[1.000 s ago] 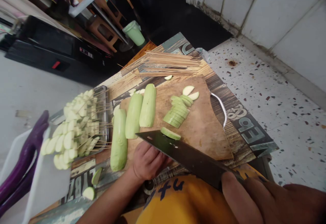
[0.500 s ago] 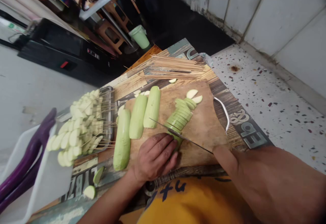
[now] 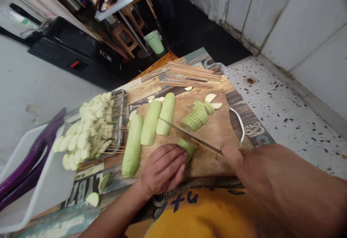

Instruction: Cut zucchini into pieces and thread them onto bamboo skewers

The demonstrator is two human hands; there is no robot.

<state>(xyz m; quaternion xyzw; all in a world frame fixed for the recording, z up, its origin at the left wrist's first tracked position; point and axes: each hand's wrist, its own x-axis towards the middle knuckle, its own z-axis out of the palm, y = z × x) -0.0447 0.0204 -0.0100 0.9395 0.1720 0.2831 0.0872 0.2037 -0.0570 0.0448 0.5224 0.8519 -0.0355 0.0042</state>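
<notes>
My left hand (image 3: 162,167) is curled over the end of a pale green squash piece (image 3: 188,148) on the wooden cutting board (image 3: 217,131), pressing it down. My right hand (image 3: 238,158) grips a large knife (image 3: 187,135) whose blade stands on edge against the squash, just beyond my left fingers. A fanned row of cut slices (image 3: 197,114) lies further up the board. Three long squash halves (image 3: 150,122) lie side by side on the board's left part.
A metal tray (image 3: 119,117) at the left holds several skewers of squash slices (image 3: 86,133). A bundle of bamboo skewers (image 3: 187,76) lies beyond the board. Purple eggplants (image 3: 29,158) sit in a white tub (image 3: 46,191). Squash ends (image 3: 93,199) lie on the table edge. Tiled floor at right.
The knife came down from lying flat and raised to standing on edge against the squash. My left hand moved onto the squash piece. The slice row now lies apart from the held piece.
</notes>
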